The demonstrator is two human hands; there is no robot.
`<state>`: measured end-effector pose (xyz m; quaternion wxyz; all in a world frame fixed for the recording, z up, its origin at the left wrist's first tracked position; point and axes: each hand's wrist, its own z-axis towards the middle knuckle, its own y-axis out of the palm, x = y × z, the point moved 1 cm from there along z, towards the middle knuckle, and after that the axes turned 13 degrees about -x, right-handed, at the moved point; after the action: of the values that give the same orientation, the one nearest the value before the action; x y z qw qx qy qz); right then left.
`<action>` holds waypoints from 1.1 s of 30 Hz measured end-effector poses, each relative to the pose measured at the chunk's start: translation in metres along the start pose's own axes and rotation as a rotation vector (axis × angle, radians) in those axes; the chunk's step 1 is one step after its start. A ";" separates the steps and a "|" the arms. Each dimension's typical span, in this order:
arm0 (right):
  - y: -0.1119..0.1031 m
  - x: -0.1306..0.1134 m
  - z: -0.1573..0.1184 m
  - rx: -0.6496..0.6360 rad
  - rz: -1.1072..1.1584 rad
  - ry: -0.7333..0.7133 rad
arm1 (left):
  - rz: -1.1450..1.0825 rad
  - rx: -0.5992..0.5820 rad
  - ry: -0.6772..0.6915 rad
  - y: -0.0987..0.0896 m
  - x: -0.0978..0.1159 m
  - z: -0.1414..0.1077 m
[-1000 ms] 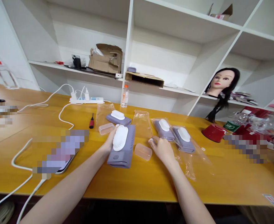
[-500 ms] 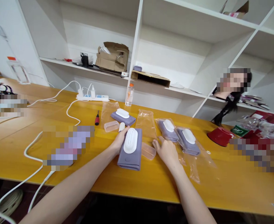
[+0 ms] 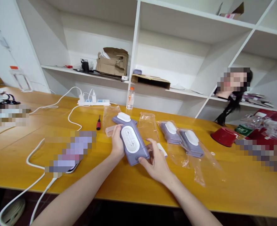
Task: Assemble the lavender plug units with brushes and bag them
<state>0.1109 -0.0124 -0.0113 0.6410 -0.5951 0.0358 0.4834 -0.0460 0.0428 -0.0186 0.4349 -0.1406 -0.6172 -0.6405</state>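
A purple device with a white oval panel (image 3: 130,139) is tilted above the table. My left hand (image 3: 118,142) is closed around its left side. At its lower right end, my right hand (image 3: 156,161) grips the corner, thumb in front and fingers behind. A small white piece with a purple edge (image 3: 162,150) shows just behind my right fingers; whether they touch it I cannot tell. Behind the held device lies a similar purple device (image 3: 123,117), partly hidden. A clear plastic tray (image 3: 109,131) shows beside my left fingers. Two more purple devices (image 3: 170,131) (image 3: 191,142) lie in clear bags to the right.
A red-handled screwdriver (image 3: 98,123) and a power strip (image 3: 94,102) with white cables lie on the left. A blurred phone-like object (image 3: 73,150) has a cable attached. A clear bottle (image 3: 130,99) stands at the back. At right are a red base (image 3: 224,137) and a mannequin head (image 3: 234,83).
The purple device has been turned so its end points lower right, and its white oval panel now looks different. My right hand has moved left from the table onto its corner.
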 end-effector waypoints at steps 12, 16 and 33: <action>0.006 0.001 0.011 -0.243 0.855 0.241 | 0.239 -0.130 0.376 0.005 0.015 -0.015; 0.007 -0.001 0.011 -0.304 0.880 0.269 | 0.285 -0.114 0.384 0.007 0.020 -0.020; 0.005 -0.002 0.011 -0.022 0.605 0.287 | -0.057 -0.307 0.174 0.020 0.018 -0.023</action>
<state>0.1004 -0.0058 -0.0105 0.4505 -0.6262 0.2956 0.5635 -0.0336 0.0177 0.0035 0.4416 -0.1319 -0.4761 -0.7489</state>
